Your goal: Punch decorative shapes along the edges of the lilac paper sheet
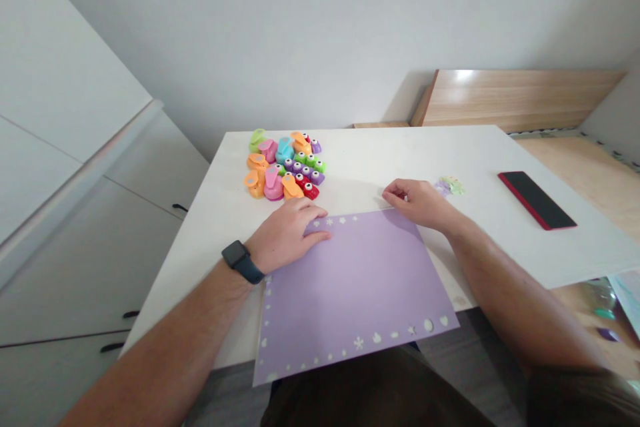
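1. Across a white table [400,147], as the head camera sees it, a lilac paper sheet [360,287] lies flat and slightly skewed. Its near edge juts past the table's edge toward the person's body.

2. The left hand [285,237] rests palm down on the sheet's far edge, fingers together and extended, pressing rather than gripping. It holds nothing. A black strap watch [243,261] circles the wrist.

3. The right hand [415,203] sits at the sheet's far right corner, fingers loosely curled and reaching onto the table. No held object shows, and nothing closes around the paper.

4. Both hands appear to be steadying the sheet at this step. Small cut-outs run along its far, left and near edges: stars, flowers, hearts and ovals. No cut-outs can be made out along the right edge.

5. Glossy plastic craft punches [283,167] crowd together just beyond the left hand, their chunky rounded bodies in orange, pink, teal, green, purple and red. Pale paper scraps [450,185] lie just beyond the right hand.

6. Farther right, a smooth black phone in a red case [536,200] rests on the tabletop. White cabinet doors [90,260] stand to the left, and a pale wooden board [515,100] lies beyond the table.
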A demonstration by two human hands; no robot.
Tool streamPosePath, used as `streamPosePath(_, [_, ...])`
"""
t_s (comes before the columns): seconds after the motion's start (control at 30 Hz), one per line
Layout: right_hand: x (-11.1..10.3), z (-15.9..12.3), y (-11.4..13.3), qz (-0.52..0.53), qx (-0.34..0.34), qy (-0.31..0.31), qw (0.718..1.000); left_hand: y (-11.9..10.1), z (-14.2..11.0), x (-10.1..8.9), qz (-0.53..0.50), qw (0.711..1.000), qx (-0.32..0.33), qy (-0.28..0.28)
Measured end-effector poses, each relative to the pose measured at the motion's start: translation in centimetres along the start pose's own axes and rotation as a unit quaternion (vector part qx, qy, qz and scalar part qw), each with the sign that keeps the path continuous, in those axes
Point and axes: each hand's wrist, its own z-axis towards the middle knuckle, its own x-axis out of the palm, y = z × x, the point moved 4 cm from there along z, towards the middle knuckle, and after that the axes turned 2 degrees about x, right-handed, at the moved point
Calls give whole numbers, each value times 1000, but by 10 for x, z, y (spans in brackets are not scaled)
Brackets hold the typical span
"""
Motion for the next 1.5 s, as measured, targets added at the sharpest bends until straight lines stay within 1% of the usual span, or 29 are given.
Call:
streamPosePath(0.47, [4, 0, 2, -5, -1, 4, 1000, 1, -1, 1, 3, 1000, 1, -6])
streamPosePath(0.67, [4, -1, 3, -4, -10, 2, 1000, 0, -1, 1, 0, 1000, 1, -16])
streamPosePath(0.83, [4, -2, 7, 7, -24, 8, 1000, -1, -2, 0, 0, 1000, 0, -8])
streamPosePath(1.0, [6, -3, 7, 10, -36, 18, 999, -3, -1, -2, -2, 1000, 3, -12])
streamPosePath(1.1, [8, -4, 9, 7, -55, 28, 998, -3, -1, -1, -2, 1000, 2, -7])
streamPosePath(1.27, [10, -6, 15, -1, -108, 38, 993, -4, -1, -2, 4, 1000, 3, -3])
streamPosePath(1.5, [8, -6, 21, -33, -139, 51, 988, -5, -2, -3, 10, 1000, -7, 8])
